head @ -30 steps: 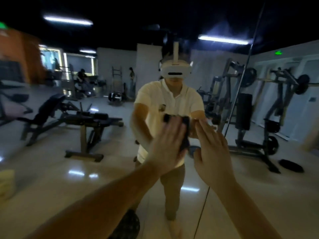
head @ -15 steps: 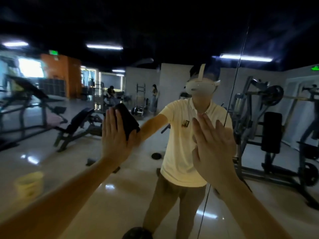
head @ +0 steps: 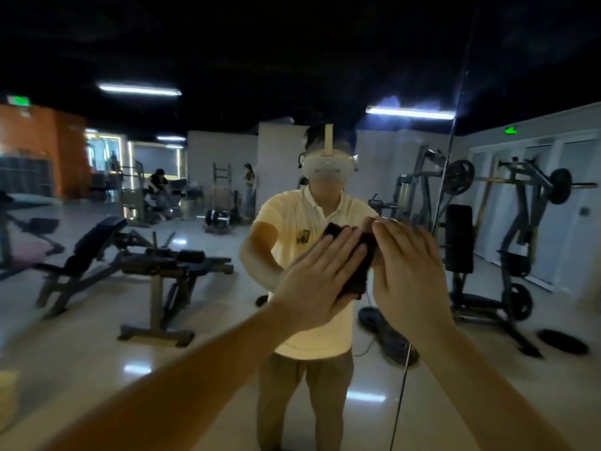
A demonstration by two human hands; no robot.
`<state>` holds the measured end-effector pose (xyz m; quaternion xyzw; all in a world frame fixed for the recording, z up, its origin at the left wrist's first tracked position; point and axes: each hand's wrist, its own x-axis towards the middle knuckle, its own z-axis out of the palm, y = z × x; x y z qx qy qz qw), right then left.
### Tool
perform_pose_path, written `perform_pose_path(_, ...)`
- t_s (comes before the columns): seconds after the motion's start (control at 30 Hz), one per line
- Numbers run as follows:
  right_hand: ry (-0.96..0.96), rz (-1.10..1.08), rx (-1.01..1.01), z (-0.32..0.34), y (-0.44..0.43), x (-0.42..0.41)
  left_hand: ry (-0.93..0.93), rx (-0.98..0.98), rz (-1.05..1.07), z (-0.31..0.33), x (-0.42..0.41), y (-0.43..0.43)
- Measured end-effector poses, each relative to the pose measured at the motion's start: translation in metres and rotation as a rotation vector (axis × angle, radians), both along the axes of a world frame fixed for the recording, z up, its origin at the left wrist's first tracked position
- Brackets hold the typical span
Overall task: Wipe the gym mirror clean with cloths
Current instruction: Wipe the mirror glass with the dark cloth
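Left grip (head: 320, 281) flat, pressing a dark bunched cloth (head: 359, 271) against the mirror (head: 97, 320); right grip (head: 409, 271) flat, spread.

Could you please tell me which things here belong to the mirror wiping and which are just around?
Job: mirror, dark cloth under the left hand, right hand flat on it.
Just around, reflected: weight bench, plate-loaded machine, floor plate.

Dim gym, black ceiling. Light from ceiling tubes (head: 140, 90) reflected in mirror (head: 227, 60); right one hazy, flared. Bright glare patches on glossy floor (head: 361, 398). Wide-angle bending toward edges. Left forearm (head: 162, 395) soft, blurred; corners darkest.
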<state>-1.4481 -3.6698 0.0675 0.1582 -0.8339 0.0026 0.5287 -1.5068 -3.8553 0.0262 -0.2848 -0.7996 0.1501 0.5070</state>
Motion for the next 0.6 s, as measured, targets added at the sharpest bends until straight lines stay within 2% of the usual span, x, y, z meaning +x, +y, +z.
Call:
perform_pose_path(0.07,0.012,0.016,-0.024,0.012,-0.004,0.002,-0.007,0.144,0.038,0.021,0.000,-0.040)
perform_pose_path(0.2,0.010,-0.047,-0.018,0.029,-0.016,-0.009,0.026,0.577,0.134,0.077,0.005,-0.148)
perform_pose_path(0.27,0.000,-0.070,-0.027,0.028,-0.026,-0.016,0.073,0.674,0.203,0.093,0.010,-0.187)
perform_pose_path(0.33,-0.010,-0.082,-0.048,0.026,-0.034,-0.019,0.100,0.693,0.200,0.098,0.008,-0.183)
perform_pose_path(0.47,0.001,-0.064,-0.055,0.027,-0.034,-0.017,0.106,0.662,0.094,0.087,0.001,-0.093)
perform_pose_path(0.53,0.030,-0.037,-0.037,0.031,-0.028,-0.017,0.083,0.537,0.040,0.078,0.000,-0.035)
perform_pose_path(0.6,0.064,-0.003,-0.048,0.037,-0.019,-0.016,0.048,0.313,-0.001,0.067,0.000,0.010)
